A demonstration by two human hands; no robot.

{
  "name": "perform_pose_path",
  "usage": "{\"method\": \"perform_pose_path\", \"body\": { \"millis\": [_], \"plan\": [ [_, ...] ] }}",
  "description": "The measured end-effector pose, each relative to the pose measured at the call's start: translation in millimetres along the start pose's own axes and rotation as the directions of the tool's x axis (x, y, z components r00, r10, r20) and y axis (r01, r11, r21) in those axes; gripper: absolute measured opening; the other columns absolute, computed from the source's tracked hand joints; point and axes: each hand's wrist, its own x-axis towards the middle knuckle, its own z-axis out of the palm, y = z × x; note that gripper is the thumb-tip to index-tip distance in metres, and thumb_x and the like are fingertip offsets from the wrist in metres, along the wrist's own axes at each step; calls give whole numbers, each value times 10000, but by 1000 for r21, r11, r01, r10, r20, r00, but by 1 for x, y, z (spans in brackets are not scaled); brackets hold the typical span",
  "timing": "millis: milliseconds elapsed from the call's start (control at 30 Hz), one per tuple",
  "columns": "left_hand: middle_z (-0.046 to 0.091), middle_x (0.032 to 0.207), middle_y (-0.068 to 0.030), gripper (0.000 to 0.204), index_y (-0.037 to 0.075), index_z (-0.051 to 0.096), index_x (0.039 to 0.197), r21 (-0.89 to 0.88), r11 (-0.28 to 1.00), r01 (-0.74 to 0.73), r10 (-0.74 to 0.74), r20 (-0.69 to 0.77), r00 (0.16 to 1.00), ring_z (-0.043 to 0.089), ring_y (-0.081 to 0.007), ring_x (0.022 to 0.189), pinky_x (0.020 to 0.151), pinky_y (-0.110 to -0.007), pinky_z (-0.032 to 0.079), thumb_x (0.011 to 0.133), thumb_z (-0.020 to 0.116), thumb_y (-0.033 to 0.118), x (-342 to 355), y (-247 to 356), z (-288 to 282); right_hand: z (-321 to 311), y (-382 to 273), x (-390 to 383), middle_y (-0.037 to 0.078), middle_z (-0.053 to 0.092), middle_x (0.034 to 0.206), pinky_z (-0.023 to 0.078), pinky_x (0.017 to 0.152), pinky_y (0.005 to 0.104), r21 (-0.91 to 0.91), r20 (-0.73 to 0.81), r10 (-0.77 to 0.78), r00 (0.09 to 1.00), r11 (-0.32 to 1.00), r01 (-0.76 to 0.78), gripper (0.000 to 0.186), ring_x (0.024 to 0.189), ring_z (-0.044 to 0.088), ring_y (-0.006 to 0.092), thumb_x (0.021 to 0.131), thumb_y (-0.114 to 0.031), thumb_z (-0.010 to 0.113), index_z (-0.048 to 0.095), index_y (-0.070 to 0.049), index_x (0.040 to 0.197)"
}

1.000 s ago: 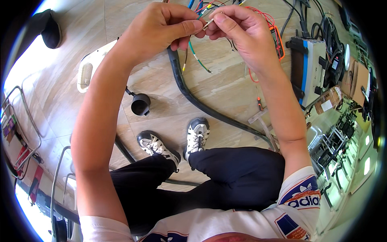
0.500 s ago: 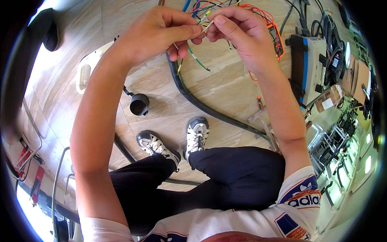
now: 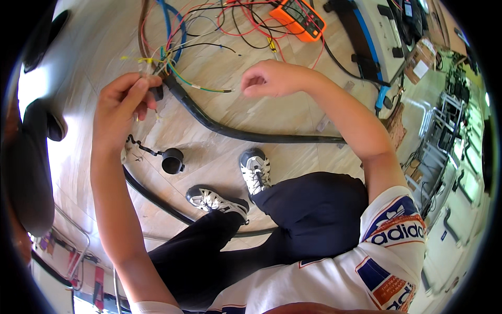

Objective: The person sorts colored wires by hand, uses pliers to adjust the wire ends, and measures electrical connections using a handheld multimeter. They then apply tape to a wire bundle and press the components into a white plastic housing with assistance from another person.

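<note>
- Cable [image 3: 261, 137]: thick and black, it bends across the tiled floor [image 3: 298, 112], in front of the person.
- Wires [image 3: 168, 58]: they fan out at the cable's upper left end, in several colours. A green wire [image 3: 209, 89] curves off to the right of that end, and a thin black wire [image 3: 217, 46] reaches out above the green.
- Left hand [image 3: 119, 102]: just left of the cable's upper end. Its grip is pinched, thumb against fingertips, on the wires; blur hides exactly which.
- Right hand [image 3: 269, 78]: above the cable's middle, well apart from the left hand. Its fingers are loosely curled toward the thumb; I cannot tell whether its grip is closed on anything.
- Meter [image 3: 298, 20]: orange, lying beyond the cable, past the right hand, with leads around it.
- Case [image 3: 374, 39]: grey with a blue strip, beyond the cable's right part.
- Box [image 3: 420, 60]: cardboard, farther right of the cable than the case.
- Cup [image 3: 172, 160]: black, on the person's side of the cable, below its upper end.
- 2 shoes [image 3: 255, 170]: white and black, also on the person's side of the cable.
</note>
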Motion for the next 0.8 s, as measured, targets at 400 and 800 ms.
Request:
{"method": "perform_pose_path", "body": {
  "millis": [400,800],
  "plan": [
    [456,1441,-236,216,97,633,999,-335,903,-268,269,-45,962,435,-356,1340,1116,-446,303,1011,514,278,22,-9,-24,-45,185,-86,103,703,860,521,712,332,38,-804,171,569,971,-237,214,773,668,198,870,-175,612,677,-54,1035],
    [428,1476,-178,224,152,631,1048,-326,911,-251,269,10,963,403,-301,1340,1080,-420,321,1010,507,334,22,-18,-22,-39,98,11,131,685,847,501,714,363,-247,-844,-136,519,957,-150,229,821,645,266,911,-203,589,653,-22,1037]
  ]
}}
